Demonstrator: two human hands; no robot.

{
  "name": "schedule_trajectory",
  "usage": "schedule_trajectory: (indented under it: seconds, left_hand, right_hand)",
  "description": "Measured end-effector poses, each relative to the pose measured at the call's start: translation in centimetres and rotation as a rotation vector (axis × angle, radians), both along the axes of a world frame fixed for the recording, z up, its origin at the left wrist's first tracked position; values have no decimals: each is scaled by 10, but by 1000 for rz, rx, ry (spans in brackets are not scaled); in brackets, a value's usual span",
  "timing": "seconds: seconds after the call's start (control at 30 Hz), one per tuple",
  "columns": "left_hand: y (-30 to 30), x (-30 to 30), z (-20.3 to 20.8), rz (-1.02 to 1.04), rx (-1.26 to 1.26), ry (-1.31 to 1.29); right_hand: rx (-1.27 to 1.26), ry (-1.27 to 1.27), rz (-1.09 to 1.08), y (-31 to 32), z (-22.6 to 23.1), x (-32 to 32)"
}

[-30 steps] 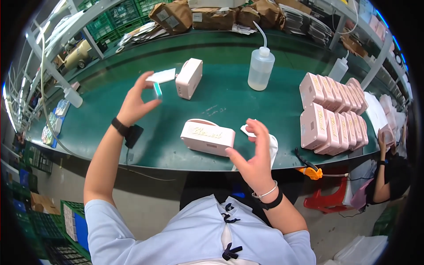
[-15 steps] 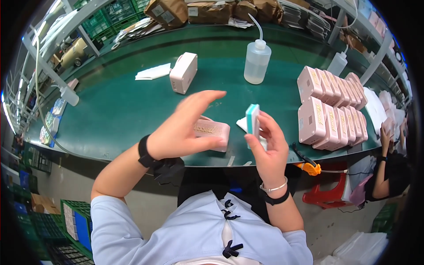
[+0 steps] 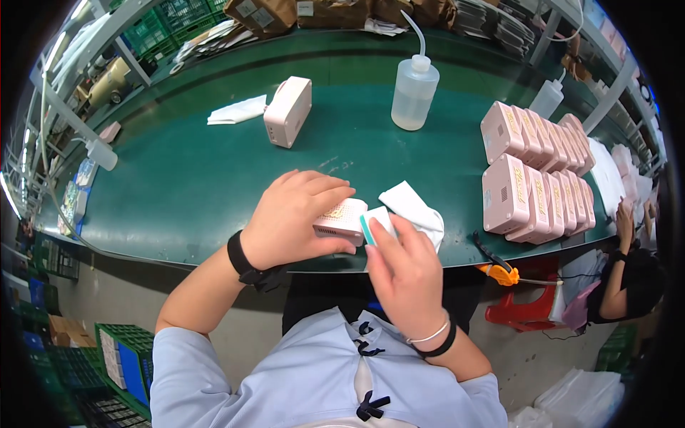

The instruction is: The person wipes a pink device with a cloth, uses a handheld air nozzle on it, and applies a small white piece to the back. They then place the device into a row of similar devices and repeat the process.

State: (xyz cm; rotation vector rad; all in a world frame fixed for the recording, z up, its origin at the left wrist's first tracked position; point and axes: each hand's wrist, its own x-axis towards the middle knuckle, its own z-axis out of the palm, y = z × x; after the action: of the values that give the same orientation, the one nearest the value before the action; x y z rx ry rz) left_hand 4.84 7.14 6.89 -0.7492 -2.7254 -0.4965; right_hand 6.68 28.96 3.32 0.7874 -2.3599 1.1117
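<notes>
Head view: left hand (image 3: 289, 217) clasps box (image 3: 344, 216), fingers over its top, thumb along the near side; box sits near the front edge of table (image 3: 178, 178). Right hand (image 3: 410, 274) pinches sponge (image 3: 378, 220) at box's right end; whether sponge touches it, cannot tell.

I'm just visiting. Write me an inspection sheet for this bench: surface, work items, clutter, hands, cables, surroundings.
Surface: green bench, some pale marks.
Work items: pink box near the front edge; block, white and teal, at its right end.
Clutter: white cloth near the box; bottle upright behind; more boxes in rows at right.
Hands: left hand on the box; right hand grips the block.
Cables: thin hose at left; orange tool with tube at right.
Surroundings: green crates upper left; red stool and co-worker at right.
</notes>
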Motion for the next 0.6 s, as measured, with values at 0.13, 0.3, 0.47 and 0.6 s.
schedule_trajectory:
  seconds: [0.13,0.3,0.47,0.6]
  left_hand:
    - [2,3,5,-2,-6,48]
    - [2,-2,3,-2,-6,35]
    - [-3,-1,2,-14,7,45]
    - [4,3,3,-2,10,42]
  right_hand:
    - [1,9,-17,0,1,-13]
    - [17,71,-17,-4,3,-5]
    - [27,58,-22,-8,6,-12]
    - [-22,63,-28,-13,-3,-27]
